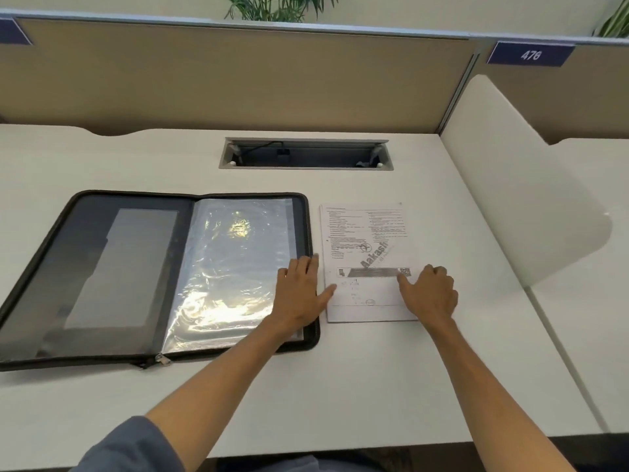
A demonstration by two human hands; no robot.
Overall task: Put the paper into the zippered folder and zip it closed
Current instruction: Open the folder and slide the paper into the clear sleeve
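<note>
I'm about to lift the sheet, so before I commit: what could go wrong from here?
1. The printed white paper sheet lies flat on the white desk, so the hands, left and right, may crease it getting under an edge.
2. The wrinkled clear plastic sleeves in the open black zippered folder could snag the sheet.
3. The silver zipper pull sits at the near edge; a protruding page could catch in the zip.

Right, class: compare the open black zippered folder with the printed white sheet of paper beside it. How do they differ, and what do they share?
The open black zippered folder is dark and spread wide, with shiny clear plastic sleeves; the printed white sheet of paper is pale, matte and much smaller. The folder has a zip around its edge; the paper is a single flat sheet. The left hand rests on both; the right hand only on the paper. Both lie flat on the white desk.
</note>
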